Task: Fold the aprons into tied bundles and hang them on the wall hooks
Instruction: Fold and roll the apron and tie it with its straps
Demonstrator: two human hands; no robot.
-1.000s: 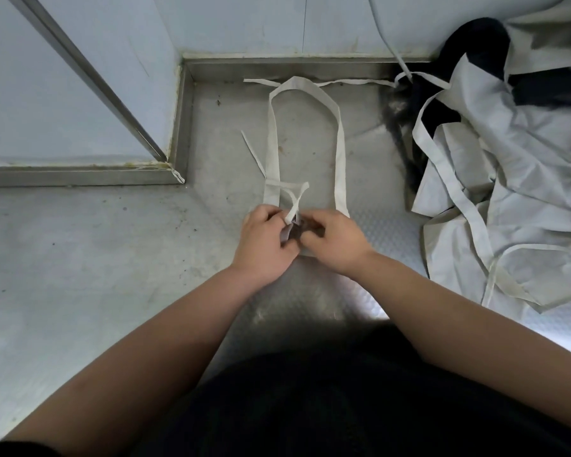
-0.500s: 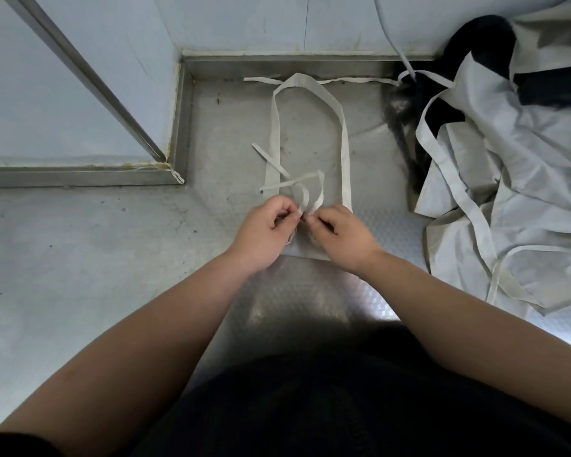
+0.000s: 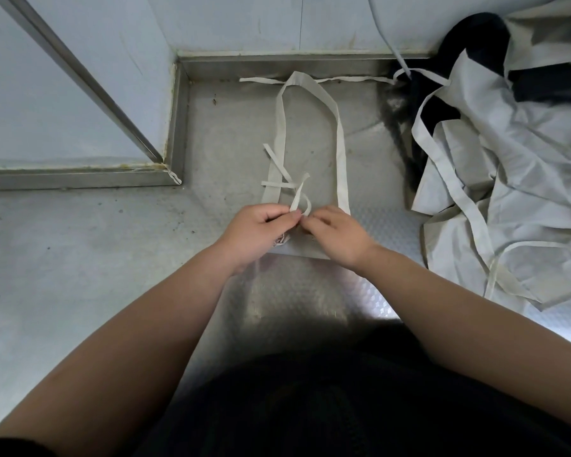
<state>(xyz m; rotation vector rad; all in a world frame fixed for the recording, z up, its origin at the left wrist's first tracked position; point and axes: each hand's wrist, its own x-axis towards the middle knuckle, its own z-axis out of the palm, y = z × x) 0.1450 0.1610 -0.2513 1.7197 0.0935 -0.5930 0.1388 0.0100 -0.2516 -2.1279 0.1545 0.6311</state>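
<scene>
A folded white apron bundle [image 3: 302, 247] lies on the steel counter [image 3: 80, 258], mostly hidden under my hands. Its wide neck loop [image 3: 340, 153] stretches away toward the back wall. Thin tie strings [image 3: 295, 196] cross and loop just above my fingers. My left hand [image 3: 261, 230] pinches one string between thumb and fingers. My right hand [image 3: 337, 235] has its fingers curled at the same knot, pinching the string beside the left hand.
A heap of unfolded white aprons [image 3: 508, 192] with loose straps fills the right side, lying over something dark [image 3: 475, 31]. A steel ledge and wall corner [image 3: 175, 127] stand at the left and back. My dark clothing fills the bottom of the view.
The loose string ends have shifted: the loop above my fingers has drawn smaller and closer to the bundle. Both hands stay together at the knot.
</scene>
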